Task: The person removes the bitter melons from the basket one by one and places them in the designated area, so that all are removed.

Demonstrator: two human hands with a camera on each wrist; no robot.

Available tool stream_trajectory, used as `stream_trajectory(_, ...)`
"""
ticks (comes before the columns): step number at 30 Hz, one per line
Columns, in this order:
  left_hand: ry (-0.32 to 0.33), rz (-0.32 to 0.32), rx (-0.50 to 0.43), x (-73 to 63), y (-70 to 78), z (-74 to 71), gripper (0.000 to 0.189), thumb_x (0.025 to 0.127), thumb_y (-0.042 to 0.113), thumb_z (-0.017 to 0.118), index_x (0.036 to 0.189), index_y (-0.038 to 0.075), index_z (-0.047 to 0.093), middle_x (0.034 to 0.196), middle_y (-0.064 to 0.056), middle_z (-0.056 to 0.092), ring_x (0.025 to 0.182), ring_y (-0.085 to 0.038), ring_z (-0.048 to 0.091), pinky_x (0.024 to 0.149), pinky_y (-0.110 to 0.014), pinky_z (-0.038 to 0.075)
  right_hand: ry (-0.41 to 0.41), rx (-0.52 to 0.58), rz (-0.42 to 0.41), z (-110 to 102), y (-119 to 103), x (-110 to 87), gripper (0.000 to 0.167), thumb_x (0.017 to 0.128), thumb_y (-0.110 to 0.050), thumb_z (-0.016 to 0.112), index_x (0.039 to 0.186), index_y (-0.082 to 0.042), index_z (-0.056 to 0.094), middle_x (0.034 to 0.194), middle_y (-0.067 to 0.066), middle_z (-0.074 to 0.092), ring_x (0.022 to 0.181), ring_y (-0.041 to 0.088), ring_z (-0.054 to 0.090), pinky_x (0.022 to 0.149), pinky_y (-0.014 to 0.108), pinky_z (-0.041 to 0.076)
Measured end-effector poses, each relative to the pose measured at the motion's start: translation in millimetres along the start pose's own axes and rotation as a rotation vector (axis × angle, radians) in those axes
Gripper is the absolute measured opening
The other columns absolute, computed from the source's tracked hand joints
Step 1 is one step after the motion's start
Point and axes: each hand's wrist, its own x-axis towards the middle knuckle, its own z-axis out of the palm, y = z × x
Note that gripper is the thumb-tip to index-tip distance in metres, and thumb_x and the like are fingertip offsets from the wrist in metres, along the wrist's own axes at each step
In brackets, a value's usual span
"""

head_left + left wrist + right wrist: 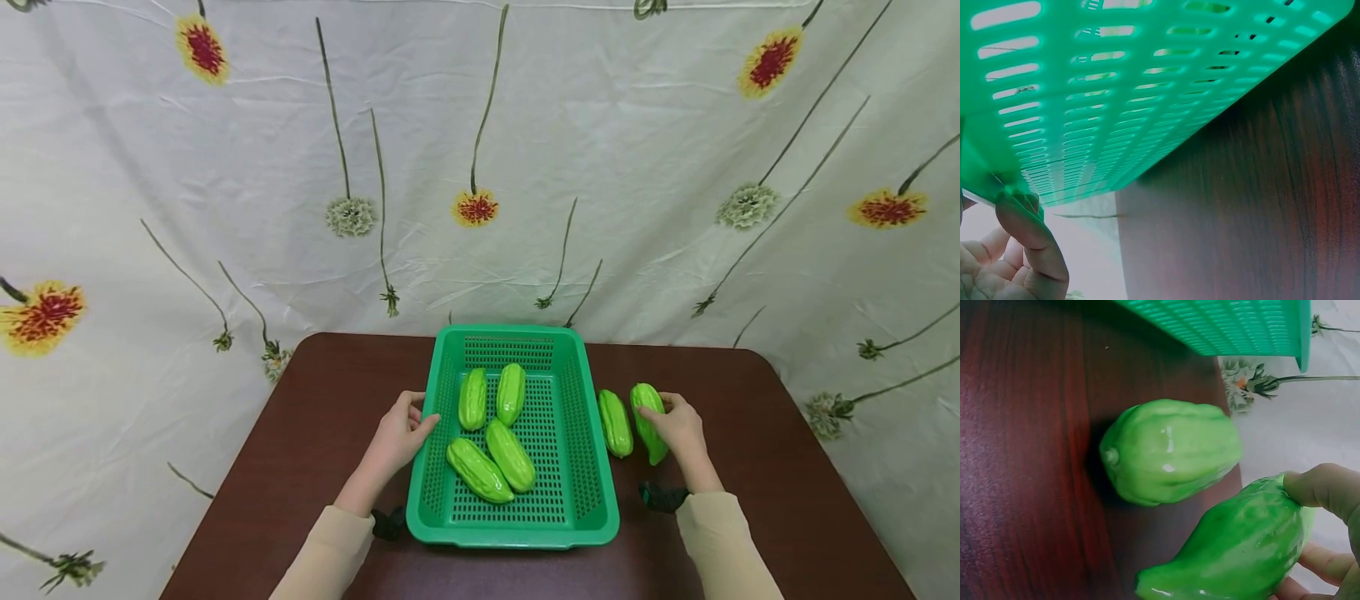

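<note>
A green plastic basket [517, 537] with slotted walls stands on the dark table, and several green ridged gourds [472, 400] lie inside it. My left hand [401, 429] grips the basket's left rim; in the left wrist view its curled fingers [1029, 237] meet the rim beside the slotted wall [1147, 94]. To the right of the basket, my right hand [681, 429] holds a green ridged gourd [647, 421] between thumb and fingers. In the right wrist view this gourd [1235, 544] tilts, its narrow end towards the table. Another gourd [1169, 453] lies between it and the basket.
The dark brown wooden table [330, 400] has rounded far corners. Right behind it hangs a pale cloth [420, 267] printed with flowers. A dark band [663, 497] sits at my right wrist, and a similar one [388, 523] at my left.
</note>
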Motion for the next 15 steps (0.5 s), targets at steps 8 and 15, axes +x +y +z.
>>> stream_trajectory(8, -0.001, -0.007, -0.015, -1.0, 0.6, 0.3, 0.047, 0.096, 0.015, 0.065, 0.136, -0.001, 0.047, 0.090, -0.011, 0.056, 0.076, -0.016, 0.054, 0.067, -0.031, 0.046, -0.030, -0.022, 0.010, 5, 8, 2.5, 0.065, 0.097, -0.027, 0.059, 0.144, 0.012, 0.036, 0.139, 0.037, 0.042, 0.122, 0.051, 0.046, 0.095, 0.057, 0.044)
stream_trajectory(15, 0.002, -0.001, -0.018, -0.5, -0.6, 0.7, 0.046, 0.096, 0.015, 0.065, 0.136, -0.001, 0.047, 0.089, -0.011, 0.055, 0.075, -0.016, 0.052, 0.066, -0.030, 0.045, -0.040, -0.036, 0.006, 8, 12, 4.9, 0.065, 0.097, -0.027, 0.059, 0.143, 0.013, 0.037, 0.137, 0.038, 0.043, 0.121, 0.051, 0.046, 0.094, 0.057, 0.044)
